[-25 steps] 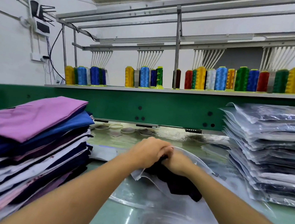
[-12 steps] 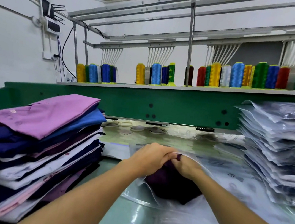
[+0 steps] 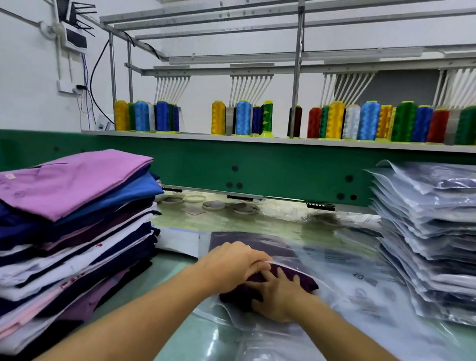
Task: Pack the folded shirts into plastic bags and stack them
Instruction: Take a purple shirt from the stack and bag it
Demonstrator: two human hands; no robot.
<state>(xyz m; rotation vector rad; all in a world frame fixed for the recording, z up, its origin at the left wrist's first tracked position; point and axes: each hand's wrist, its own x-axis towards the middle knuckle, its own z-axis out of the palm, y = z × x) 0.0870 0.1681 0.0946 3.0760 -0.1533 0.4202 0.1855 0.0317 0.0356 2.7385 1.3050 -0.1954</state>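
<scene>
left hand [image 3: 234, 265]: curled, gripping plastic bag [image 3: 241, 239] at its mouth;
right hand [image 3: 276, 299]: flat, spread, pressing dark shirt [image 3: 303, 281];
dark shirt: partly inside the bag;
flanks: folded pile [image 3: 55, 218] left; bagged stack [image 3: 448, 236] right, both close

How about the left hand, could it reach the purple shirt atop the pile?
Probably yes: the purple shirt lies uncovered to its left, nothing between, though the left hand holds the bag.
</scene>
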